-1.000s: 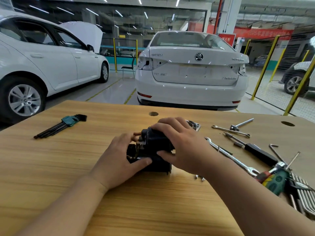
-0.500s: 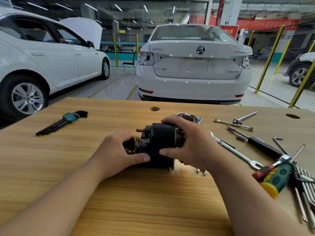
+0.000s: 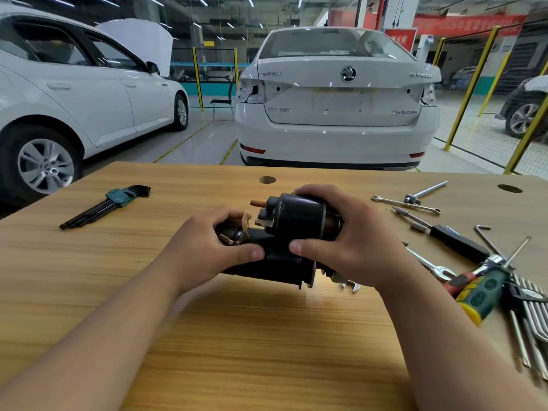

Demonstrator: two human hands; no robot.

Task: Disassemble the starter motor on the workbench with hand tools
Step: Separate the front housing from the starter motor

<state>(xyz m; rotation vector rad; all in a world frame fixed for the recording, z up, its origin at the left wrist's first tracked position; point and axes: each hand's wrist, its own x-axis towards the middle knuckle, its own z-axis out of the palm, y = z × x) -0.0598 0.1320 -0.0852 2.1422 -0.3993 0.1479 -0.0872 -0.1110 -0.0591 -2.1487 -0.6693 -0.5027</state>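
Observation:
The black starter motor is held a little above the wooden workbench, lying on its side. My left hand grips its left end, where copper terminals and a brush part show. My right hand wraps round the black solenoid cylinder on top, thumb underneath. A copper stud sticks out of the solenoid to the left. The motor's right end and mounting flange are mostly hidden by my right hand.
A set of hex keys in a green holder lies at the left. Spanners, a ratchet handle, a green-yellow screwdriver and several long keys crowd the right side. Two round holes pierce the bench top. White cars stand beyond the bench.
Both hands have lifted and turned the starter motor, so the solenoid now shows on top. My right hand slid rightward along the body; the mounting flange went out of sight behind it.

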